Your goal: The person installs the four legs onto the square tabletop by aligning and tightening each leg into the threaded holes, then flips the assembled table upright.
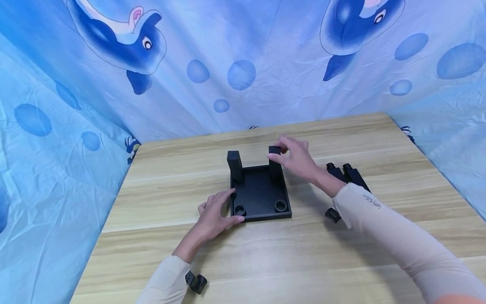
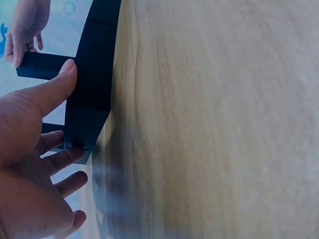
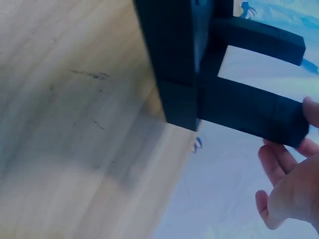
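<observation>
A black square tabletop [image 1: 258,192] with a raised rim lies underside up on the wooden table. Two block-shaped black legs stand upright at its far corners, and round sockets [image 1: 281,206] show in its near corners. My right hand [image 1: 294,156] pinches the upper end of the far right leg [image 3: 254,109] between thumb and fingers. The far left leg [image 1: 235,164] stands by itself. At the near left corner, my left hand [image 1: 216,213] holds the tabletop, thumb on the front edge and fingers along the left side.
Two more black legs [image 1: 357,176] with threaded ends lie to the right, partly behind my right forearm. A small black piece [image 1: 333,215] sits beside the right sleeve. Another dark object [image 1: 196,283] is at the left cuff. A blue dolphin-print cloth [image 1: 243,101] hangs behind the table.
</observation>
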A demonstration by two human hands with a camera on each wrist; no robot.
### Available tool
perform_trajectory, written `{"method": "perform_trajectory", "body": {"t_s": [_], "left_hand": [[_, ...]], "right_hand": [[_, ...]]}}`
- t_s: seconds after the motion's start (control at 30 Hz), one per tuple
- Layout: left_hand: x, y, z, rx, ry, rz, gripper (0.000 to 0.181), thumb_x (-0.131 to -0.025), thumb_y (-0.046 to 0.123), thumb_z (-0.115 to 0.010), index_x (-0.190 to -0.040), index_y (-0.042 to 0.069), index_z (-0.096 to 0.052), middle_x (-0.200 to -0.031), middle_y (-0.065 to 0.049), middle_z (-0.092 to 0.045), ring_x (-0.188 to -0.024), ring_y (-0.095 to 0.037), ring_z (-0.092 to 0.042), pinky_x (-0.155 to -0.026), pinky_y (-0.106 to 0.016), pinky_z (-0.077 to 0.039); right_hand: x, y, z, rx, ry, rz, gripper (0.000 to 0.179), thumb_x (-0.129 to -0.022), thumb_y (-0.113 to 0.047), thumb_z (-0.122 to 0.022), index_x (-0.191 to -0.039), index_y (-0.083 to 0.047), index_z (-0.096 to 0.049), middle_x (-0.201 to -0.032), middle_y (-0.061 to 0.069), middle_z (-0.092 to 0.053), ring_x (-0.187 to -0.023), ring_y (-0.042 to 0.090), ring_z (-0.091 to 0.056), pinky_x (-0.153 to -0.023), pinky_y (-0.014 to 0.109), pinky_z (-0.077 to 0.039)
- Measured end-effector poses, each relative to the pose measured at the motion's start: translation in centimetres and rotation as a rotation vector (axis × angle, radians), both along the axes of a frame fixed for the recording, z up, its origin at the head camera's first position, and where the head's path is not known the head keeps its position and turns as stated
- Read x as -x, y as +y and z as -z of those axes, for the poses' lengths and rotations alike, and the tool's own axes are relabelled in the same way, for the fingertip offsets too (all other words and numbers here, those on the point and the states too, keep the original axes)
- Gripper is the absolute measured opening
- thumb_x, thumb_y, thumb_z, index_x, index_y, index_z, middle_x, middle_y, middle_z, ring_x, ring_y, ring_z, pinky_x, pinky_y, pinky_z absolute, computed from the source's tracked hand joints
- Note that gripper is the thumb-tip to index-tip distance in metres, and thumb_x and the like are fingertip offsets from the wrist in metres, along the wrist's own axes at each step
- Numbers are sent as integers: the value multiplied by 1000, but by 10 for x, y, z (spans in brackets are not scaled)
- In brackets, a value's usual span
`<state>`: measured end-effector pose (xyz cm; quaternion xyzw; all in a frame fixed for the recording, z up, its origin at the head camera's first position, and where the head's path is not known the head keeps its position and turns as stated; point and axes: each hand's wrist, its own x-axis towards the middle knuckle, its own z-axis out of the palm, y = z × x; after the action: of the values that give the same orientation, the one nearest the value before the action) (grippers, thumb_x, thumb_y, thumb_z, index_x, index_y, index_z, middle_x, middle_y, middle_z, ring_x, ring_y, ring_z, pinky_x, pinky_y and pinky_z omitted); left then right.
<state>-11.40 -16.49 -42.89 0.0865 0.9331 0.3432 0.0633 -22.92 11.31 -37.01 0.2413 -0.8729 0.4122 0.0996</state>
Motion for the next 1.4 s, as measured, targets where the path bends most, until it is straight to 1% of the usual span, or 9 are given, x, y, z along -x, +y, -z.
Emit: {"method": "perform_trajectory", "body": {"t_s": [0.1,0.2,0.33,0.5,0.7,0.87,1.03,1.23,1.4], "left_hand": [[1,0,1,-4,-2,5,84,-78,45,-78,-149,26,-37,-150,3,-38,-136,-21,-28,-102,-51,-9],[1,0,2,-9,-3,9,84,-78,46,-77,-149,27,-37,-150,4,-38,-136,-20,-29,-102,-50,-9],[0,-1,2,-7,-1,9,83,-78,46,-77,-149,27,-37,-150,4,-38,-136,-20,-28,-102,-51,-9],[-1,-3,1,-2,7,7,83,-78,45,-78,-149,27,-37,-150,4,-38,-136,-21,-29,-102,-52,-9],[-1,-2,2,0,5,11,83,-78,45,-77,-148,27,-37,-150,4,-38,-135,-20,-29,-102,-51,-9],[0,-2,1,-2,2,6,83,-78,45,-78,-148,27,-37,-150,4,-38,-136,-20,-29,-103,-51,-8],[0,-1,2,3,5,6,83,-78,45,-78,-148,27,-37,-150,4,-38,-136,-21,-29,-103,-51,-9],[-1,-1,2,10,6,11,83,-78,45,-77,-149,27,-37,-150,4,-38,-136,-21,-29,-102,-51,-9],[-1,-2,1,11,10,11,83,-78,46,-77,-149,27,-37,-150,5,-38,-135,-21,-30,-102,-51,-9]], "right_hand": [[-2,5,-7,-72,-33,-4,28,-89,-33,-70,-107,-13,-63,-106,4,-64,-99,24,-53,-92,52,-18],[-5,14,-13,-119,-63,-29,40,-89,-30,-70,-124,-12,-61,-117,6,-62,-108,27,-50,-93,53,-17],[-12,28,-12,-164,-64,-51,51,-88,-24,-71,-134,-10,-55,-126,9,-59,-115,30,-48,-93,54,-18],[-17,40,-5,-190,-68,-59,51,-88,-20,-71,-134,-6,-54,-125,12,-60,-115,29,-46,-94,55,-18],[-19,48,-2,-204,-79,-82,50,-88,-19,-71,-134,-9,-55,-128,11,-59,-120,29,-43,-96,57,-15],[-22,57,-2,-239,-52,-84,48,-88,-17,-72,-133,-12,-57,-131,9,-57,-125,31,-40,-94,57,-15],[-28,70,0,-284,-23,-87,47,-87,-18,-73,-131,-13,-58,-131,10,-57,-124,32,-41,-94,59,-16],[-35,86,6,-327,-8,-82,49,-85,-15,-75,-131,-12,-59,-133,13,-56,-123,32,-42,-92,60,-17],[-37,97,13,-356,36,-86,50,-84,-14,-76,-130,-12,-60,-131,14,-57,-119,32,-44,-87,57,-20]]}}
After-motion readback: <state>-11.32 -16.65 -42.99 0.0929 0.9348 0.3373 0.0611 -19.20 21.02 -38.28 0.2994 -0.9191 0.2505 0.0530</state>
